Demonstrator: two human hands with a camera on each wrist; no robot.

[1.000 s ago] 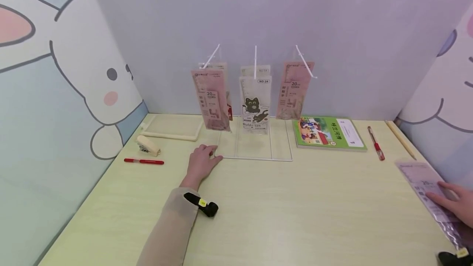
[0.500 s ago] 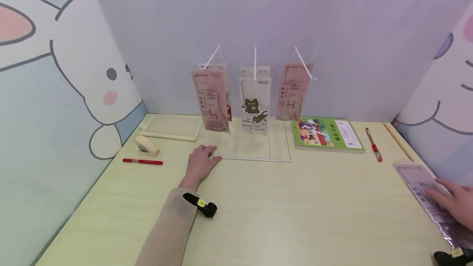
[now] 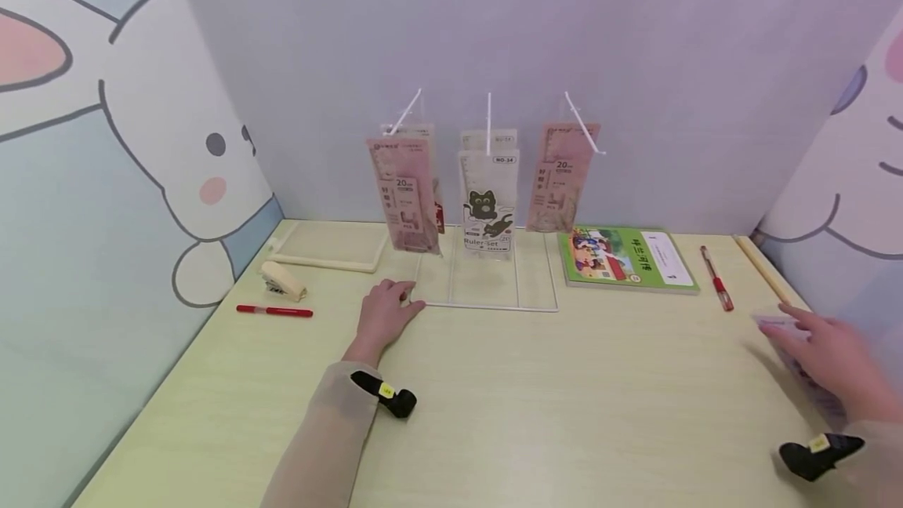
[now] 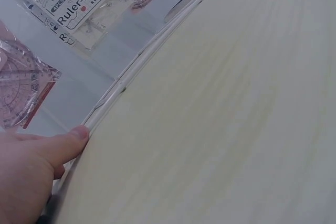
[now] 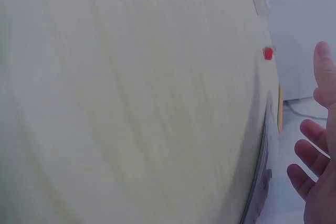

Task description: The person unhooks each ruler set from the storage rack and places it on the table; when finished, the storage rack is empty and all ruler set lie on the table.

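My left hand [image 3: 383, 313] holds the front left corner of a white wire display rack [image 3: 487, 306]; in the left wrist view its thumb [image 4: 79, 132] lies against the front bar. From the rack's prongs hang ruler set packets: a pink one [image 3: 405, 194] at left with others behind, white cat-printed ones [image 3: 488, 202] in the middle, and a pink one [image 3: 562, 179] at right. My right hand [image 3: 832, 355] hovers over another ruler set packet [image 3: 811, 386] on the table's right side, hiding much of it. Its fingers are loosely spread, and the right wrist view shows nothing in them.
At left lie a cream frame [image 3: 328, 263], a cream stapler [image 3: 284, 279] and a red pen [image 3: 273, 310]. A green book [image 3: 628, 259], a red-gripped pen [image 3: 717, 279] and a yellow pencil-like stick [image 3: 763, 266] lie at right. Printed walls border the table [image 3: 536, 406].
My right hand has come off the packet's middle and moved forward and left, to above its far end. The left hand stays at the rack's corner.
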